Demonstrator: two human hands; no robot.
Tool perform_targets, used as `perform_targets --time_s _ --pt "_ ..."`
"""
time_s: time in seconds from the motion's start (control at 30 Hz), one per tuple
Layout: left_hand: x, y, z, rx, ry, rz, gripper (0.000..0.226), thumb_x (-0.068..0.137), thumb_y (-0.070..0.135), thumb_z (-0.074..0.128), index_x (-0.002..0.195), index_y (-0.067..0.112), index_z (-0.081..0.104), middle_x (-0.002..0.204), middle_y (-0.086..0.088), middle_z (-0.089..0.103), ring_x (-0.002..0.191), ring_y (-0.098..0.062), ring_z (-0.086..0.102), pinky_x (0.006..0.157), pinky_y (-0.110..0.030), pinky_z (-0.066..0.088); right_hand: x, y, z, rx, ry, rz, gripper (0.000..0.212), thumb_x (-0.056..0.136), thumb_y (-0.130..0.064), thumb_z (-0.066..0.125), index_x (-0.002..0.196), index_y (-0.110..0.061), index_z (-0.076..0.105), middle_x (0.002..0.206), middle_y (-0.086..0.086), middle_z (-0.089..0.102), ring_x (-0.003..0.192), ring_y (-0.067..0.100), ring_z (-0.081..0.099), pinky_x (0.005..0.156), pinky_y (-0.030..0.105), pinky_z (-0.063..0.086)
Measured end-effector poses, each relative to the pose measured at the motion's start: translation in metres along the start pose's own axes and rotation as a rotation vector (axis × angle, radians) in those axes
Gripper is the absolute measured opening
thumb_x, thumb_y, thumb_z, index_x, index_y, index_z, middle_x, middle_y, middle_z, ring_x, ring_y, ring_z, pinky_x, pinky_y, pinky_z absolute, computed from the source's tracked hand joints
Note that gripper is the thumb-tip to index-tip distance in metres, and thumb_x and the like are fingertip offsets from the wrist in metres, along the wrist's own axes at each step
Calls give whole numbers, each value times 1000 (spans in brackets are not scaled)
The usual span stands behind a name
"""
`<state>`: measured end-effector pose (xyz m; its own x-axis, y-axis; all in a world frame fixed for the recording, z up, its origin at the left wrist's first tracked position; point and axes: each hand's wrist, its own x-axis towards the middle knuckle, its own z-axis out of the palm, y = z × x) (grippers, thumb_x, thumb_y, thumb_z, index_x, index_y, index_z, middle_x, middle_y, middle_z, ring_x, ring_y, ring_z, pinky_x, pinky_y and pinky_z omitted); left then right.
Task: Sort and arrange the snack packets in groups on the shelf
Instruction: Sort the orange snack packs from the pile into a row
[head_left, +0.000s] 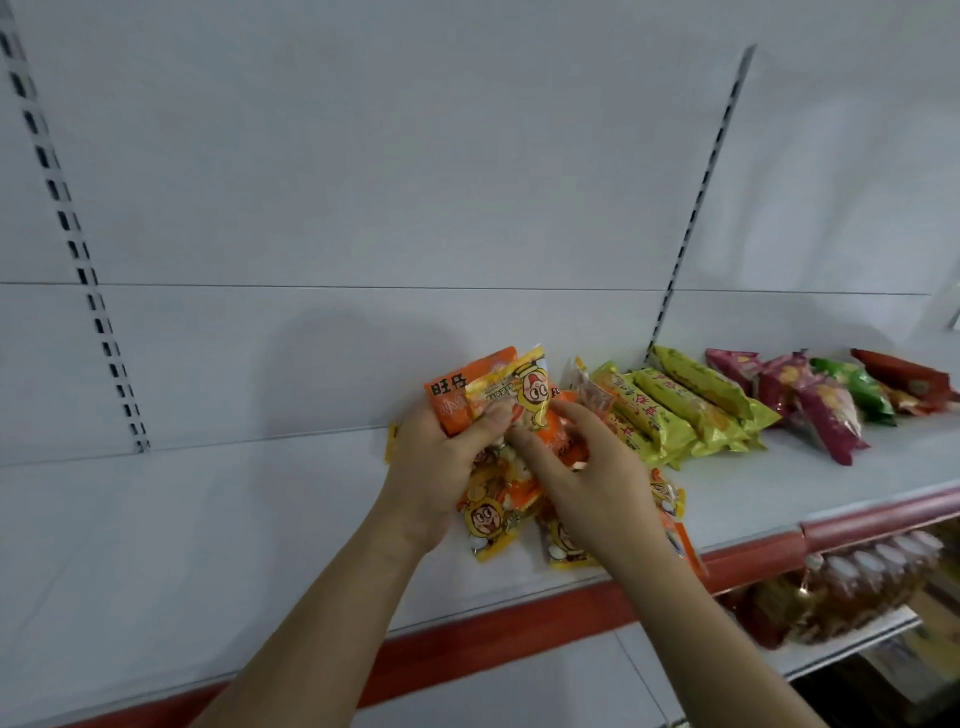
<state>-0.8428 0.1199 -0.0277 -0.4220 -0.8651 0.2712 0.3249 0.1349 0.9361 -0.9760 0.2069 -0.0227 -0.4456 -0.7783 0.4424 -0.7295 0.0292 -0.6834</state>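
My left hand (441, 457) grips a bunch of orange and yellow cartoon snack packets (498, 395) above the white shelf (208, 545). My right hand (582, 467) pinches the same bunch from the right, its fingers curled on an orange packet. More orange and yellow packets (493, 525) lie on the shelf under both hands. To the right lie yellow-green packets (685, 410) side by side, then purple-pink packets (815, 405), a green packet (857, 387) and a red packet (904, 376).
The shelf has a red front strip (519, 623) and a white back panel with slotted uprights (696, 218). A lower shelf at the right holds bottles of amber liquid (857, 587).
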Motion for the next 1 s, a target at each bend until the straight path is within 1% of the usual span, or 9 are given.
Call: perform_targets --time_s 0.2,0.27,0.4,0.5,0.57,0.77,0.83,0.9,1.0 --pt "3 0 6 -121 -63 -195 45 105 52 48 132 21 67 128 -4 73 124 -27 66 109 -57 47 15 23 -41 221 -41 5 46 83 -33 79 111 -65 61 110 -9 67 95 17 67 89 48 55" --pt "6 4 5 -30 -62 -196 42 104 52 50 128 23 68 123 -2 75 122 -26 67 109 -56 48 21 24 -60 115 -212 -105 52 84 -17 79 104 -63 65 106 -18 62 85 3 61 84 40 53" --pt "11 11 15 206 -163 -202 74 72 88 61 123 34 69 123 10 74 123 -19 65 109 -51 48 35 9 -72 -292 -452 -289 67 82 -25 80 138 -50 50 120 -18 50 97 1 53 86 23 40" --pt "10 20 29 336 -268 -161 44 86 69 64 112 34 73 108 9 79 103 -12 74 98 -42 56 41 5 -72 -400 -392 -343 91 78 -28 81 149 -45 25 140 -10 41 112 12 53 85 21 41" --pt "11 20 34 399 -309 -114 28 89 51 71 110 32 74 104 8 79 99 -10 75 96 -40 57 43 10 -74 -284 -313 -326 96 76 -27 82 149 -46 22 141 -14 40 103 2 56 76 14 43" --pt "14 16 45 382 -404 -124 25 87 28 78 112 24 74 107 4 79 105 -12 74 96 -34 55 44 36 -74 -8 -119 -236 61 80 -30 80 129 -39 44 107 -25 58 96 -9 57 71 13 48" --pt "16 10 53 418 -357 -99 21 89 23 79 109 23 75 104 4 80 102 -13 74 93 -34 56 42 46 -74 12 -46 -211 59 81 -39 79 130 -35 47 110 -24 58 97 -6 58 74 16 49" --pt "16 3 57 423 -217 -74 25 85 30 81 105 16 77 101 -8 79 99 -27 74 95 -51 57 40 60 -78 32 17 -182 45 87 -47 70 125 -33 51 107 -21 61 95 -2 60 76 27 55" --pt "18 0 53 317 -62 -96 30 79 36 77 104 20 76 103 -7 79 100 -28 75 98 -59 54 30 84 -88 -127 -213 -187 42 89 -62 56 120 -35 61 109 -22 65 99 -2 61 87 33 55"
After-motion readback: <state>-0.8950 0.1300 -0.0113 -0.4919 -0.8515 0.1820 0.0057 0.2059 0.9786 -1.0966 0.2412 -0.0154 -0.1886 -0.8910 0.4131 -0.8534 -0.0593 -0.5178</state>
